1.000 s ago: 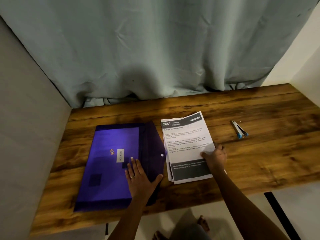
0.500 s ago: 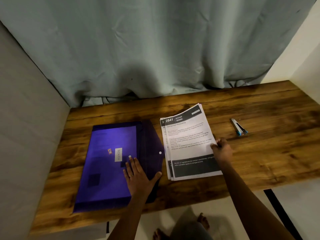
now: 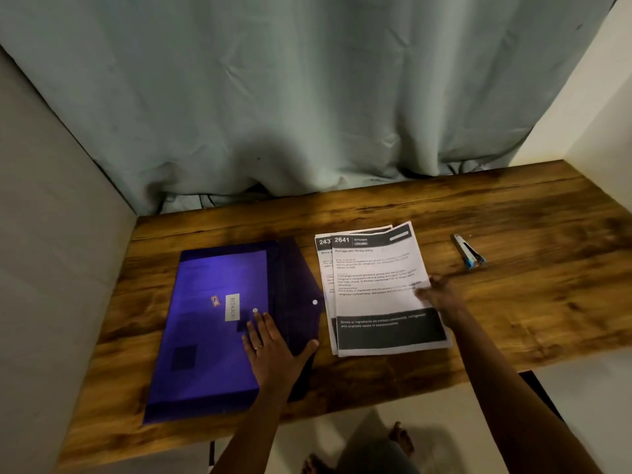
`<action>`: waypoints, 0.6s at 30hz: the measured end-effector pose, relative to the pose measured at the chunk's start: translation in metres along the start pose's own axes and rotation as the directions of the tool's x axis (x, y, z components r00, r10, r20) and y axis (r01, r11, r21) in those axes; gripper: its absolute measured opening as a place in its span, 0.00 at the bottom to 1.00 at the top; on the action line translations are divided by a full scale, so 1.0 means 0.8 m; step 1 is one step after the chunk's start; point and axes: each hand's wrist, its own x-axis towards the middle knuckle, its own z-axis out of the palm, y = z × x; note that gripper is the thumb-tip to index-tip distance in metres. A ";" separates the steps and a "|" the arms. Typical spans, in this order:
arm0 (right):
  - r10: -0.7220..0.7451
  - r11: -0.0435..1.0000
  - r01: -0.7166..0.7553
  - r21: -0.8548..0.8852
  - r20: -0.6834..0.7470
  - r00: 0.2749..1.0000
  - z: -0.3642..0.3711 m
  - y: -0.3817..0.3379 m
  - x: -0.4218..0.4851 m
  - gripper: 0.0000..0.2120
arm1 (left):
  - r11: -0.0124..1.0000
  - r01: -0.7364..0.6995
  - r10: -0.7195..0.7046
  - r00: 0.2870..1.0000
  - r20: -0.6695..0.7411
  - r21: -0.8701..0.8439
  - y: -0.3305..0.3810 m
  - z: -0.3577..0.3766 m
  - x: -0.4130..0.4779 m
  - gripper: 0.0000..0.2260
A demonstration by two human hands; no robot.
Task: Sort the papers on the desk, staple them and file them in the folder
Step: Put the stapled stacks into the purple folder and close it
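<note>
One folder [image 3: 212, 336] under flat left fingers [image 3: 264, 326]; two visible sheets [image 3: 376, 292] at right fingers [image 3: 425, 294], grip unclear; one stapler [image 3: 468, 256].

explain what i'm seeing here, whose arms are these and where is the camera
There is no machine here: these are a person's two bare arms. The single picture comes from a wide-angle camera worn on the person's head, looking forward and down, so the arms reach in from the bottom.

On the wooden desk lie a purple folder with its flap open, a stack of printed papers beside it, and a small stapler further right. A curtain hangs behind.

The left hand lies flat on the folder. The right hand is at the right edge of the top sheet, which sits offset from the sheet below. That hand is blurred, so whether it pinches the sheet is unclear.
</note>
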 end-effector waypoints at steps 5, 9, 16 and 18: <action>0.075 0.971 -0.053 0.233 -0.085 0.994 0.003 -0.041 -0.005 0.14 | 1.000 -0.002 0.002 1.000 0.005 -0.005 0.001 -0.004 -0.001 0.66; 0.013 0.946 0.020 0.322 -0.100 0.995 0.029 -0.058 -0.014 0.14 | 0.999 -0.007 0.007 1.000 0.005 -0.037 -0.002 -0.005 -0.002 0.66; -0.157 0.988 0.156 -0.015 -0.151 0.976 0.094 -0.045 -0.026 0.17 | 0.986 -0.054 0.060 0.998 0.029 -0.160 -0.014 -0.013 0.004 0.50; -0.215 0.975 0.201 -0.094 -0.175 0.961 0.104 -0.039 -0.032 0.16 | 0.969 -0.080 0.085 0.996 0.010 -0.235 -0.022 -0.017 0.006 0.41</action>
